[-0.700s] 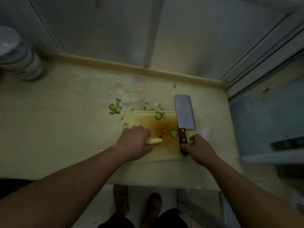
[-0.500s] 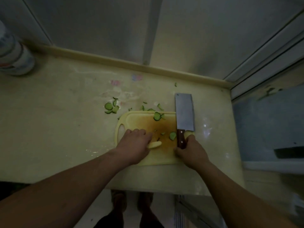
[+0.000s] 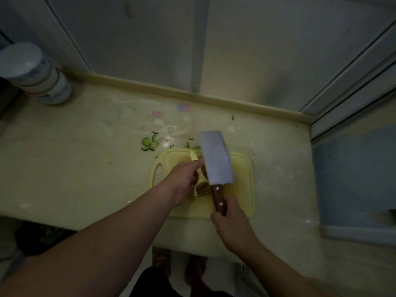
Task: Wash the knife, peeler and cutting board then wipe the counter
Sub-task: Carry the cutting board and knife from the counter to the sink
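Note:
A pale yellow cutting board (image 3: 243,185) lies on the cream counter (image 3: 85,159) near its front edge. My right hand (image 3: 232,227) grips the wooden handle of a cleaver knife (image 3: 216,159), whose broad blade is lifted above the middle of the board. My left hand (image 3: 184,179) holds a yellow peeler (image 3: 200,179) over the board's left half, its fingers curled round it. The blade hides part of the board and part of the peeler.
Green cucumber slices (image 3: 150,143) and scraps lie on the counter just behind the board. A white cylindrical container (image 3: 36,73) stands at the back left. A wall backs the counter, and a window frame and blue ledge (image 3: 353,181) border its right side.
My right hand has lifted the knife off the board's right edge and swung it left over the middle. My left hand has picked the peeler up from the board.

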